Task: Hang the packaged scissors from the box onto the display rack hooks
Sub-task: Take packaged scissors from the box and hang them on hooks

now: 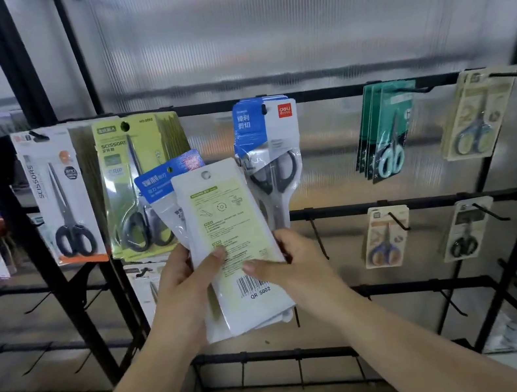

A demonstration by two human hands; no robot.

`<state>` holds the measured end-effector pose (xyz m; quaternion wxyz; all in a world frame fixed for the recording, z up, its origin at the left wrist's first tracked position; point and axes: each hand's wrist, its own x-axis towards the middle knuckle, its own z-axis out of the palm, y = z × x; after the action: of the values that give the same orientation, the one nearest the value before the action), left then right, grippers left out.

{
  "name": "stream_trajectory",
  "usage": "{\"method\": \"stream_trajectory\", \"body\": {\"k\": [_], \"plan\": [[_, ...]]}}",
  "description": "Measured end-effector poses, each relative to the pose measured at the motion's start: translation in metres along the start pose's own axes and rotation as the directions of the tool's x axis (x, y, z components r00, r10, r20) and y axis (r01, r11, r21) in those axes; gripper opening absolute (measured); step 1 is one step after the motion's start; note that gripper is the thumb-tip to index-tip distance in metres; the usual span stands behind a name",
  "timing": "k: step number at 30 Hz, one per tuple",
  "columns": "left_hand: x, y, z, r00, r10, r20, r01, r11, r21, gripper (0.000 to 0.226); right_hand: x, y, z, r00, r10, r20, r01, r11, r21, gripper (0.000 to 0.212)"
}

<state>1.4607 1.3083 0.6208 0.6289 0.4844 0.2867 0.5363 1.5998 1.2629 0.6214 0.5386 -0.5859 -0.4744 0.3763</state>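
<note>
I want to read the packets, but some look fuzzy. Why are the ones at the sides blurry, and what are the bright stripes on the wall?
In the head view, the held packet is sharp enough to show its barcode, while the edge packets look smeared; the wide lens bends the rack bars; the bright stripes are light glaring off the ribbed plastic panel.

The white pack (pixel 237 248) held in front showed its back, with a barcode and the code "QR S002" printed below it. On the rack, the white pack at the far left (pixel 58 196) carried the word "SCISSORS" along its side, and the green pack next to it (pixel 135 183) read "SCISSORS", "GRIP" and a blurred "NO." number. The blue and white pack (pixel 267 146) further right had the red "deli" logo and the Chinese words "锋利剪切".
</note>
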Motion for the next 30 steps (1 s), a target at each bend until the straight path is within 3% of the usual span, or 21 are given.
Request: {"method": "stream_trajectory", "body": {"k": [5, 11, 14, 16, 20, 22, 27, 30], "plan": [[-0.001, 0.0, -0.005, 1.0, -0.009, 0.007, 0.009, 0.999, -0.034, 0.04, -0.001, 0.0, 0.0, 0.996, -0.038, -0.08, 0.048, 0.992, 0.119, 0.018], [-0.001, 0.009, -0.02, 0.994, 0.065, -0.09, -0.063, 0.998, 0.018, 0.027, -0.01, -0.002, -0.005, 0.972, -0.124, -0.198, 0.167, 0.962, 0.216, 0.022], [0.0, 0.014, -0.027, 0.979, 0.156, -0.133, -0.137, 0.981, 0.141, 0.021, -0.016, -0.007, -0.003, 0.929, -0.306, -0.208, 0.321, 0.946, 0.043, 0.034], [0.0, 0.016, -0.029, 0.97, 0.212, -0.121, -0.183, 0.96, 0.211, 0.019, -0.018, -0.011, 0.003, 0.896, -0.425, -0.124, 0.407, 0.901, -0.149, 0.046], [0.0, 0.018, -0.03, 0.971, 0.211, -0.114, -0.192, 0.968, 0.163, 0.021, -0.014, -0.01, 0.029, 0.847, -0.513, 0.143, 0.492, 0.652, -0.576, 0.059], [-0.001, 0.019, -0.034, 0.977, 0.18, -0.115, -0.167, 0.979, 0.113, 0.019, -0.011, -0.004, 0.039, 0.841, -0.513, 0.171, 0.489, 0.586, -0.646, 0.066], [-0.002, 0.024, -0.05, 0.984, 0.14, -0.109, -0.135, 0.989, 0.059, 0.021, -0.006, -0.007, 0.05, 0.876, -0.449, 0.177, 0.46, 0.667, -0.586, 0.067], [0.0, 0.027, -0.057, 0.986, 0.116, -0.119, -0.115, 0.993, 0.01, 0.023, -0.003, -0.014, 0.051, 0.914, -0.33, 0.236, 0.402, 0.814, -0.419, 0.07]]}}
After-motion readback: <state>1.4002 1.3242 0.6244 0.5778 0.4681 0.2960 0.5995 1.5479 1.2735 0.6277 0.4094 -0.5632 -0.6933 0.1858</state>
